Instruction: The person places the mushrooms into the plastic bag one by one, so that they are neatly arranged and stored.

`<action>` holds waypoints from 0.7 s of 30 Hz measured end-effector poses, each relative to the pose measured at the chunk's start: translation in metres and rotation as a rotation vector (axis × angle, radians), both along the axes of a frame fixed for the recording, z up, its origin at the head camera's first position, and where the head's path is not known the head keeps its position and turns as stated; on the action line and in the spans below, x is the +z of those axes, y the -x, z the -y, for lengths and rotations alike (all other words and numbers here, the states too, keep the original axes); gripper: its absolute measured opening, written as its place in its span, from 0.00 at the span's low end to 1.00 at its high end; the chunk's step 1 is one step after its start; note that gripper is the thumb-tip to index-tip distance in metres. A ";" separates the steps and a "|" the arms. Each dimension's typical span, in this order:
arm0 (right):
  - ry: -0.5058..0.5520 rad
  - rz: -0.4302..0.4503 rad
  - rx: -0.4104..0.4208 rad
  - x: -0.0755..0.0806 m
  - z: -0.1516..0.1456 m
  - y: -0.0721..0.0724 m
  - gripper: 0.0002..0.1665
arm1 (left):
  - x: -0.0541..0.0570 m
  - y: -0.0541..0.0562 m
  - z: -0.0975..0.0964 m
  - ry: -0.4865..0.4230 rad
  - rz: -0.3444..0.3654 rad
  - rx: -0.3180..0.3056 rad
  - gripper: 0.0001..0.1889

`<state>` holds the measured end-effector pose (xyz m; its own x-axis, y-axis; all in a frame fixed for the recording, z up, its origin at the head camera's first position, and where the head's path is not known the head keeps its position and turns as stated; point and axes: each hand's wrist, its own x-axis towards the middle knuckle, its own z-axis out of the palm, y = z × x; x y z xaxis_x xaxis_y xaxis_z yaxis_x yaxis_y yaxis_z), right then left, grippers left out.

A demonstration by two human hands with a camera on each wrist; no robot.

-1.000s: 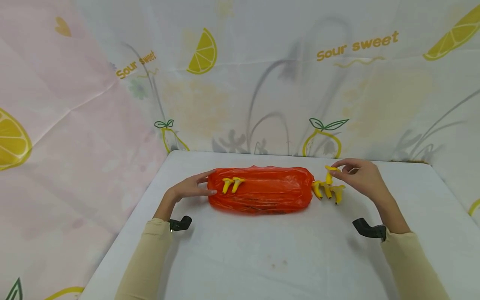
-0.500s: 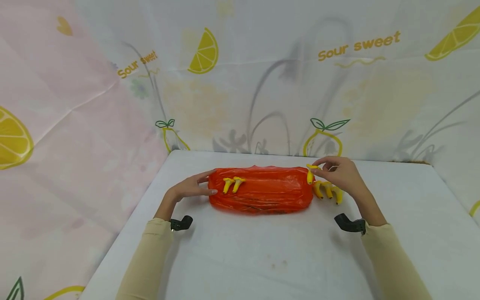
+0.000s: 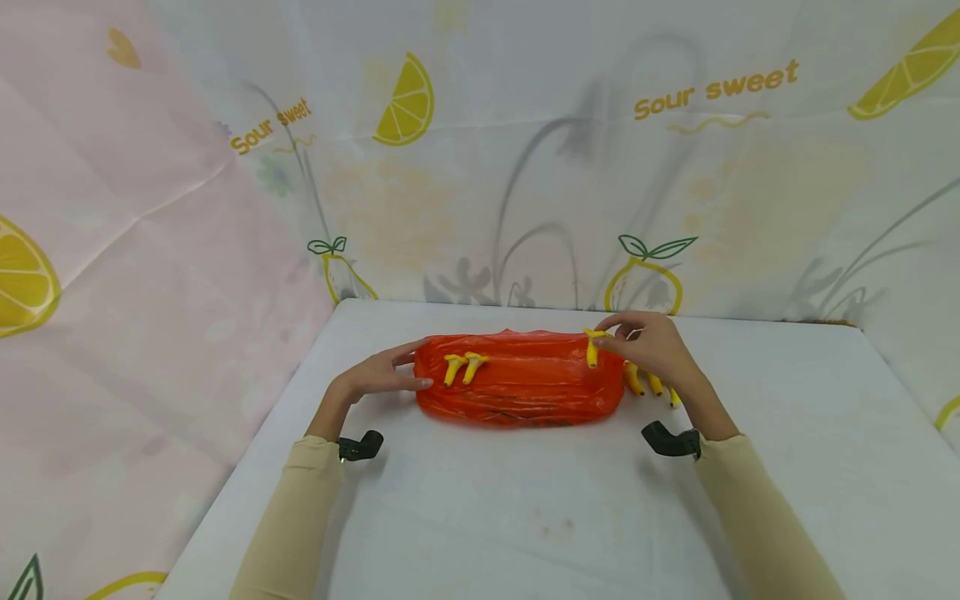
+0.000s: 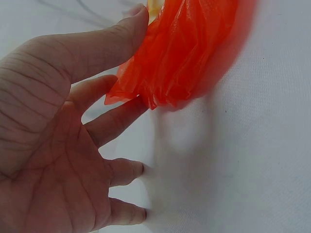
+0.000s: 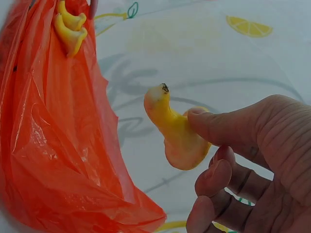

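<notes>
A long thing covered in red plastic film (image 3: 525, 383), like a bag stretched over a tray, lies across the table. At its left end rests my left hand (image 3: 382, 373), thumb at the front and fingers at the back; in the left wrist view the fingers (image 4: 119, 121) are spread, some touching the film. My right hand (image 3: 651, 342) pinches a yellow mushroom (image 5: 177, 128), seemingly a toy, between thumb and fingertips. It hangs over the red film's right part, stem down in the head view. Two similar mushrooms (image 3: 463, 367) lie side by side on the film's left part.
Several more yellow mushrooms (image 3: 654, 383) lie on the white table (image 3: 510, 517) just right of the red film, partly behind my right hand. A printed lemon cloth (image 3: 480, 183) hangs behind the table. Each wrist wears a black camera mount (image 3: 670, 439).
My right hand has carried the pinched mushroom leftward, from above the mushrooms on the table to over the red film's right part. The left hand has stayed in place.
</notes>
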<state>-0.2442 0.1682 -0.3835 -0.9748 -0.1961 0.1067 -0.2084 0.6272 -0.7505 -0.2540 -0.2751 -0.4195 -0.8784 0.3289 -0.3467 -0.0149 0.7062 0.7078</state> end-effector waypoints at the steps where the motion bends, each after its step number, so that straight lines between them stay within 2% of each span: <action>1: 0.004 0.000 0.003 0.000 0.002 0.001 0.19 | 0.000 0.000 0.000 -0.003 0.000 0.000 0.48; 11: 0.036 0.021 0.023 -0.007 0.019 0.011 0.15 | -0.001 0.001 0.000 -0.005 0.004 0.004 0.49; 18: 0.033 -0.030 0.049 -0.010 0.034 0.014 0.13 | 0.001 0.000 -0.001 -0.002 0.004 0.004 0.49; 21: 0.060 -0.022 0.058 -0.013 0.038 0.015 0.12 | 0.001 -0.001 -0.001 -0.004 0.007 0.006 0.49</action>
<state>-0.2592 0.1299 -0.3964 -0.9593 -0.2444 0.1416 -0.2599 0.5678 -0.7810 -0.2535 -0.2736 -0.4181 -0.8779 0.3253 -0.3514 -0.0239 0.7031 0.7107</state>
